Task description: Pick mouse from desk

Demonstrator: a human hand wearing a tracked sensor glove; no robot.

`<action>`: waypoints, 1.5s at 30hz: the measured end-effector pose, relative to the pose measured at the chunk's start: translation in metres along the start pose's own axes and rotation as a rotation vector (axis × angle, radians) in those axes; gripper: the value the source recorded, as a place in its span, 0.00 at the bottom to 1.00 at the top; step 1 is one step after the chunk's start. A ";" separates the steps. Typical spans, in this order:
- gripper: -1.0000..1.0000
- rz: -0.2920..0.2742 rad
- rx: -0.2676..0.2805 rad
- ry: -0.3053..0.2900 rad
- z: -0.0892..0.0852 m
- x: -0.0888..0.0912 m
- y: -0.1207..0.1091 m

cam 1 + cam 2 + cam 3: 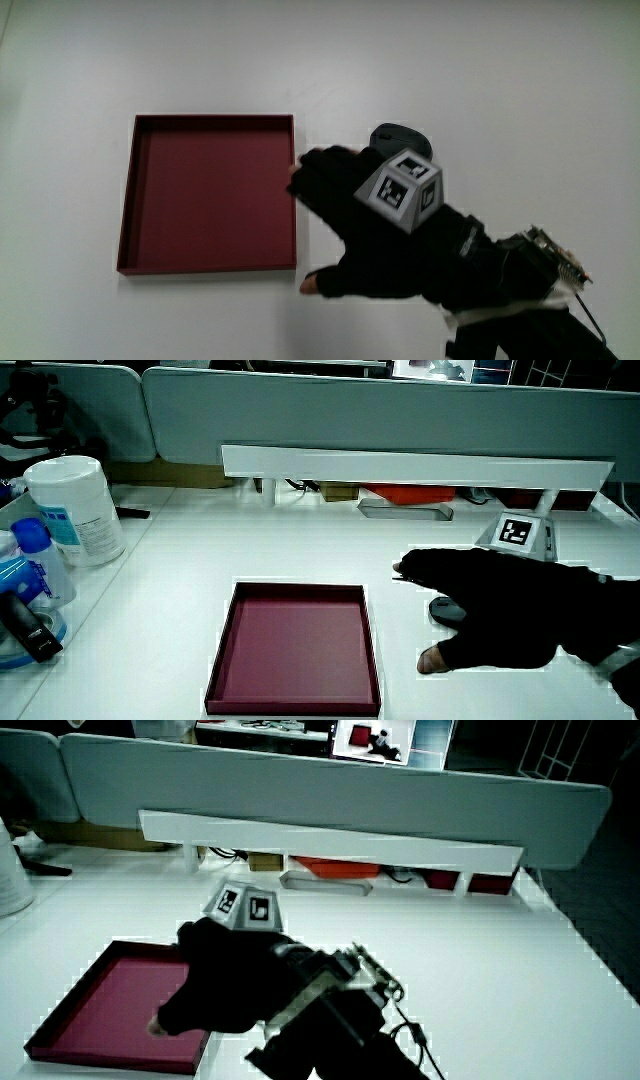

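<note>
Hovering my hand (385, 225) over the mouse (400, 135) mid-frame beside the red tray (128, 205), grip spread, nothing grasped or lifted yet.

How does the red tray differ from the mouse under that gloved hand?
The tray is dark red, square and flat with a low rim; the mouse is dark grey and rounded. The tray takes up far more table than the mouse. The tray lies in full view with nothing in it, while the hand covers most of the mouse. Both rest on the white table, beside each other.
</note>
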 end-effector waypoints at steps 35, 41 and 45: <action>0.50 -0.477 0.050 0.166 0.005 0.156 0.033; 0.50 -0.538 0.043 0.159 -0.004 0.174 0.036; 0.50 -0.576 0.013 0.159 -0.012 0.184 0.039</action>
